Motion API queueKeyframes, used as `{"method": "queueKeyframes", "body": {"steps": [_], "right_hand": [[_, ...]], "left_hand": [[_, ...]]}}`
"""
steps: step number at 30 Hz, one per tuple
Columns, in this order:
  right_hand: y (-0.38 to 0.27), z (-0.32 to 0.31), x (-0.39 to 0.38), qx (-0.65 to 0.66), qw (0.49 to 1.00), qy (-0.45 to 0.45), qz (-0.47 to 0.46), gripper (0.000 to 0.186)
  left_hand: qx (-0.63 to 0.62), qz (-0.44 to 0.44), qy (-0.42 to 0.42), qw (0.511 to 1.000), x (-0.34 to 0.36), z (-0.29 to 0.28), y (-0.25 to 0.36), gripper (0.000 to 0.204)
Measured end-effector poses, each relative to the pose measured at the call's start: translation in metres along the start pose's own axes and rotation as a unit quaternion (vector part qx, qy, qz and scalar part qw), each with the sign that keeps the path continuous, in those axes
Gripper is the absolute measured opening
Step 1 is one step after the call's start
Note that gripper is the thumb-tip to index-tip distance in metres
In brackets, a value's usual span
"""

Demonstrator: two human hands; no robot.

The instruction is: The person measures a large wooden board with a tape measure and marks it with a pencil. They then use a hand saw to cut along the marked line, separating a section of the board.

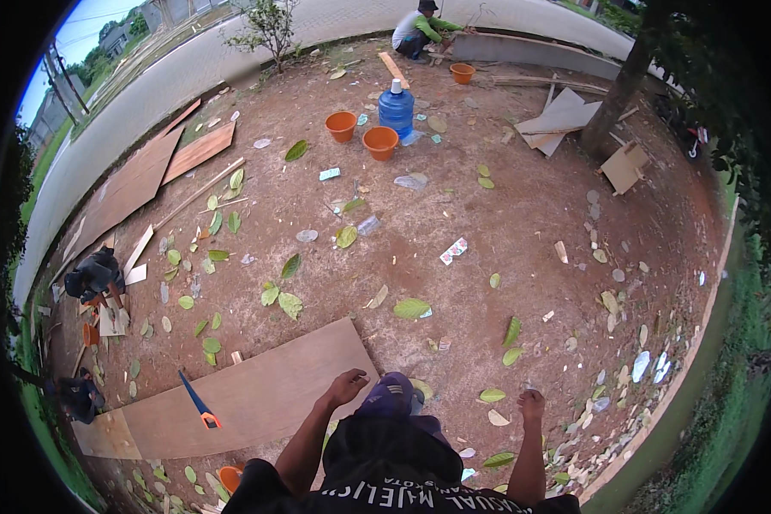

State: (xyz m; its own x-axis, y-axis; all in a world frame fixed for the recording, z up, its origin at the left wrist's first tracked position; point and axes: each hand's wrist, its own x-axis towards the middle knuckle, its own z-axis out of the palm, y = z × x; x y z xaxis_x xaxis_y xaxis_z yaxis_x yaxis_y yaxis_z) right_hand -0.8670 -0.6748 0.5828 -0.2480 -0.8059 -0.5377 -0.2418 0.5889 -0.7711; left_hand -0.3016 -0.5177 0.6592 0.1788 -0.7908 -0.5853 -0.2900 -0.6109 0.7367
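Observation:
My left hand (346,388) hangs loosely open over the right end of a long brown plywood sheet (274,377), with nothing seen in it. On that sheet lies a handsaw (200,401) with a blue blade and an orange-and-black handle, well to the left of the hand. Out to the right, my right hand (532,403) is held above the bare soil with its fingers curled in. Whether anything small sits in those fingers cannot be made out. Neither hand touches the saw.
Orange buckets (380,143) stand by a blue water jug (396,110) ahead. Co-workers crouch at the far edge (424,32) and on the left (98,278). Plywood sheets (124,188) lie at left; a tree trunk (617,94) rises at right. Leaves litter the soil.

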Motion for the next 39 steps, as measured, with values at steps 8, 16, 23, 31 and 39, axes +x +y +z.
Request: {"method": "queueKeyframes", "body": {"steps": [8, 16, 23, 31, 39], "right_hand": [[-0.182, 0.092, 0.111, 0.059, 0.995, -0.064, 0.050, 0.028], [-0.305, 0.058, 0.334, 0.035, 0.999, 0.012, 0.034, 0.020], [-0.195, 0.039, 0.476, -0.291, 0.944, -0.153, -0.001, 0.030], [-0.296, 0.132, 0.647, -0.136, 0.924, -0.153, 0.322, 0.034], [-0.841, 0.220, 1.014, -0.247, 0.964, 0.023, -0.099, 0.027]], "left_hand": [[-0.084, -0.344, 0.030, 0.935, 0.098, 0.032, -0.071, 0.045], [-0.079, -0.423, 0.051, 0.901, 0.340, 0.001, 0.017, 0.034], [-0.062, 0.052, 0.101, 0.992, 0.660, -0.033, 0.413, 0.038], [-0.067, 0.122, 0.083, 0.987, 0.858, -0.088, 0.633, 0.039], [-0.005, -0.370, 0.014, 0.929, 0.915, -0.141, 0.535, 0.038]]}}
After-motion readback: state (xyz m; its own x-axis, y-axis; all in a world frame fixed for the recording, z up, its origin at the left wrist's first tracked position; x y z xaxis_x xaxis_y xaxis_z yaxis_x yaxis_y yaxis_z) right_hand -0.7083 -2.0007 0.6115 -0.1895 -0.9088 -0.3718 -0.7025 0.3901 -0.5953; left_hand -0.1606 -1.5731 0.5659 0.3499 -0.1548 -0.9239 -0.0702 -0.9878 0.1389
